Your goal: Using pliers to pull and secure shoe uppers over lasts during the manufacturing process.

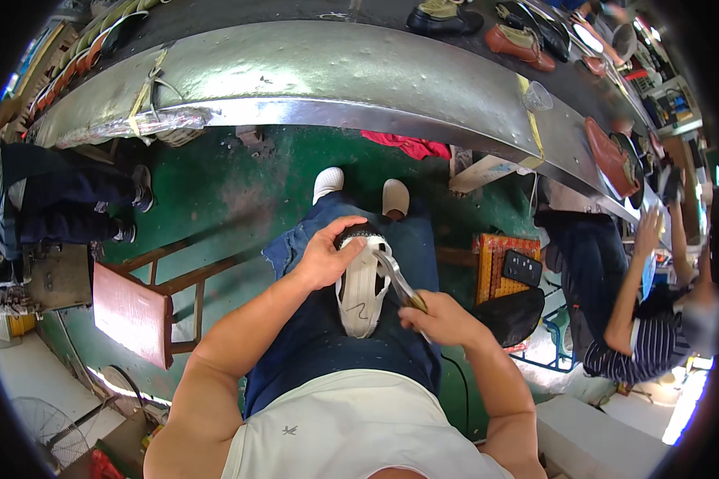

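An upturned shoe (361,291) lies on my lap, its pale underside up with a dark squiggle drawn near the end closest to me. Dark material shows at its far end, where my left hand (331,254) is closed around the edge with the thumb on the underside. My right hand (443,318) grips silver-coloured metal pincers (399,281) low on their handle. Their curved head meets the right edge of the shoe near the far end. The exact contact of the jaws is too small to make out.
A long metal-edged bench (295,76) crosses ahead, bearing brown shoes (519,48) at right. A wooden stool (132,311) stands left. On the right, a dark key fob or remote (522,268) lies on an orange woven seat (491,275); a co-worker in stripes (647,347) sits beyond.
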